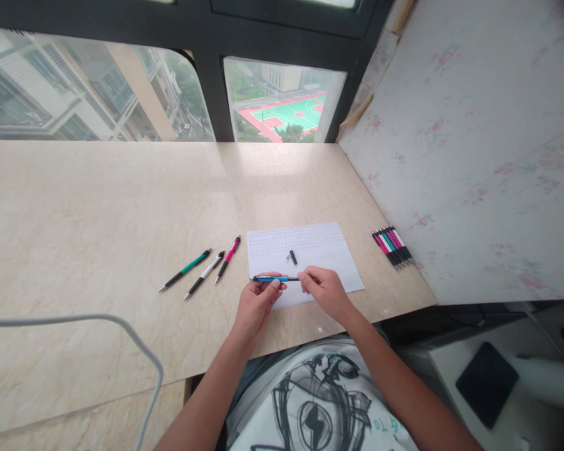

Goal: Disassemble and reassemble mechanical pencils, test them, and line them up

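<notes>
Pen (273, 279), blue, slim, light and stiff, lies level over the paper (329, 247); left hand (258, 305) pinches its barrel, right hand (324, 289) pinches its tip end. Likely slippery; grip the barrel.

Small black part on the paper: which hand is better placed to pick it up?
Probably the right hand: its fingertips are nearest the black part, while the left hand grips the blue pen by its barrel.

Loose pens: a green pen (185, 270), a white pen (205, 274) and a pink pen (228, 257) are laid side by side on the tabletop (98, 207).
Pen bundle (392, 246): laid beside the floral wall panel (474, 156).
Cable (122, 326): draped over the tabletop's near left edge.
</notes>
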`<state>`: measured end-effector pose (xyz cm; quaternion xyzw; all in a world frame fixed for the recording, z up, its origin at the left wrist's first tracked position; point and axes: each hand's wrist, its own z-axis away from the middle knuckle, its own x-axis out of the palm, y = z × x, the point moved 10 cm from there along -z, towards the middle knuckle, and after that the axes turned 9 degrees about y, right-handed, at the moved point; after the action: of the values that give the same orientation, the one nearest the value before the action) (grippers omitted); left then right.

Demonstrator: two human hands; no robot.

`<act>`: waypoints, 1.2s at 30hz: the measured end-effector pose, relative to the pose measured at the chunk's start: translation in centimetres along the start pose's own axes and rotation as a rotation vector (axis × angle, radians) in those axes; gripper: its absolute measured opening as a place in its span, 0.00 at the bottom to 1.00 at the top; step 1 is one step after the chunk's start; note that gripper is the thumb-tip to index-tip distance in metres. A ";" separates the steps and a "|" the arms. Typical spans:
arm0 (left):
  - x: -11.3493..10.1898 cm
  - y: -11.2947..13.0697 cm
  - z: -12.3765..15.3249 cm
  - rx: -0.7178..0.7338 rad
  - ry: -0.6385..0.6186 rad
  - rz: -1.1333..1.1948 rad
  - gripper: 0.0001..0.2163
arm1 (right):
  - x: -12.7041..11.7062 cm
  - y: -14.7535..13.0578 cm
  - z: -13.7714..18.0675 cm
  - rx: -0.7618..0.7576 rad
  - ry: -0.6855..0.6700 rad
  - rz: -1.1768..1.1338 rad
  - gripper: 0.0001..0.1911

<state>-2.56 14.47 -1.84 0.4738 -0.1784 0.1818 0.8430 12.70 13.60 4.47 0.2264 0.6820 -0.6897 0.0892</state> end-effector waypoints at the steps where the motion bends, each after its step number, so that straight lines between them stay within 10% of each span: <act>1: 0.1 0.1 0.0 0.006 -0.009 -0.010 0.12 | 0.1 0.3 0.0 0.024 -0.001 -0.017 0.21; 15: -0.1 1.1 -0.1 0.104 0.013 -0.079 0.13 | 1.5 3.5 -0.7 0.284 -0.105 -0.208 0.24; 20: -1.2 1.3 -0.7 0.102 0.092 0.024 0.12 | -1.4 2.5 -3.0 0.058 0.148 0.338 0.10; 25: -1.5 1.4 -1.0 0.091 0.119 0.054 0.12 | 1.1 1.4 -3.4 -0.052 0.108 0.782 0.14; 36: -1.7 1.1 -0.8 0.064 0.159 0.035 0.14 | -0.3 2.4 -3.8 0.040 0.140 0.742 0.05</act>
<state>-4.45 15.51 -2.20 0.4812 -0.1131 0.2392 0.8357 14.73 17.12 2.59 0.5064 0.5444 -0.6065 0.2816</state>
